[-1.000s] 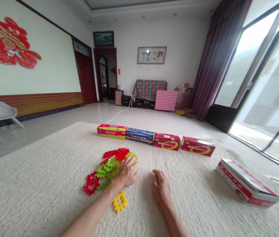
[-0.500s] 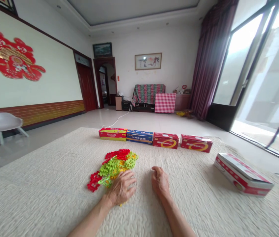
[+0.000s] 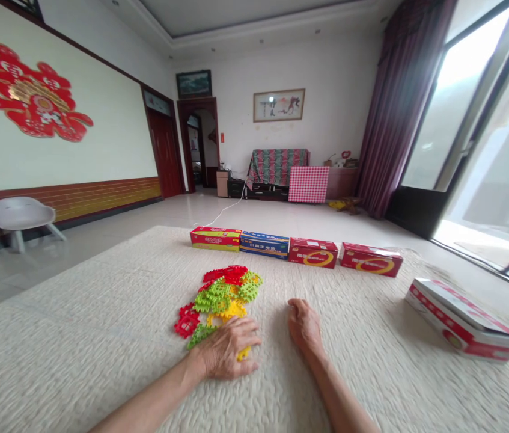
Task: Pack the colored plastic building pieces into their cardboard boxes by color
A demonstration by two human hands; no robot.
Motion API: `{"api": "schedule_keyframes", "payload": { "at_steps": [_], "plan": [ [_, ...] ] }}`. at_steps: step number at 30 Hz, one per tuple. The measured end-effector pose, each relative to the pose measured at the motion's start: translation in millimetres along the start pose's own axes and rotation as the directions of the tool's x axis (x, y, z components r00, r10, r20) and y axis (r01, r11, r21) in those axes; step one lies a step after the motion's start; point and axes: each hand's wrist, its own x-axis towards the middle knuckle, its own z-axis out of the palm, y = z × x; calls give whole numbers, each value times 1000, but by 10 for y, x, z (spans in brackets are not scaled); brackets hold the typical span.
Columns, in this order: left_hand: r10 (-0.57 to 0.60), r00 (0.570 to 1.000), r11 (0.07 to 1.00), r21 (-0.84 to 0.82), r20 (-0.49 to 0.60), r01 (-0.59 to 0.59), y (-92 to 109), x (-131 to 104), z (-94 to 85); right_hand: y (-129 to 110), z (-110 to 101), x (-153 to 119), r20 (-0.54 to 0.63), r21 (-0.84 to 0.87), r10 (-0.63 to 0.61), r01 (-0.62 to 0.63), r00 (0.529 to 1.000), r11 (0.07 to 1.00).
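Observation:
A loose pile of flat plastic interlocking pieces lies on the cream mat, with red pieces (image 3: 231,275), green pieces (image 3: 214,296) and yellow pieces (image 3: 232,310). At the pile's near edge, my left hand (image 3: 231,347) is closed palm down, with a yellow plastic piece (image 3: 243,353) showing between its thumb and fingers. The hand hides part of that piece and touches a green piece (image 3: 201,335) beside it. Right of the pile, my right hand (image 3: 304,326) rests on the mat with curled fingers. Nothing shows in it, though its palm is hidden.
Beyond the pile stands a row of small cartons: a red-and-yellow box (image 3: 216,239), a blue box (image 3: 264,245) and two dark red boxes (image 3: 312,254). A white-and-red box (image 3: 464,322) lies at the right on the quilted mat (image 3: 101,313). A white chair (image 3: 22,216) stands far left.
My left hand has drawn back slightly toward me from the pile, and a yellow piece now shows between its thumb and fingers. My right hand stays curled on the mat. The view has shifted slightly.

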Motion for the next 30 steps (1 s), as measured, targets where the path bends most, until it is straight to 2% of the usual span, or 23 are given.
{"api": "schedule_keyframes", "payload": {
  "at_steps": [3, 11, 15, 20, 24, 28, 30],
  "plan": [
    [39, 998, 999, 35, 54, -41, -86, -87, -44, 3, 7, 5, 6, -9, -2, 2, 1000, 1000],
    [-21, 994, 973, 226, -108, 45, -493, -129, -78, -6, -6, 13, 13, 7, 5, -5, 1000, 1000],
    [-76, 983, 968, 224, -165, 113, -493, 5, -4, -26, -40, 9, 9, 32, 1, -1, 1000, 999],
    [-126, 989, 968, 207, -82, 140, -493, 270, 88, -51, -85, -2, -1, 72, -28, 28, 1000, 997],
    [-182, 983, 962, 202, -24, 183, -590, 350, 113, -43, -87, -8, 17, 62, -28, 27, 999, 998],
    [-277, 953, 926, 232, -119, 298, -593, 442, 121, -66, -96, -23, 69, -15, -52, 54, 996, 998],
    [-288, 945, 920, 229, -158, 319, -564, 540, 149, -94, -102, -34, 106, -77, -57, 65, 993, 995]
  ]
}}
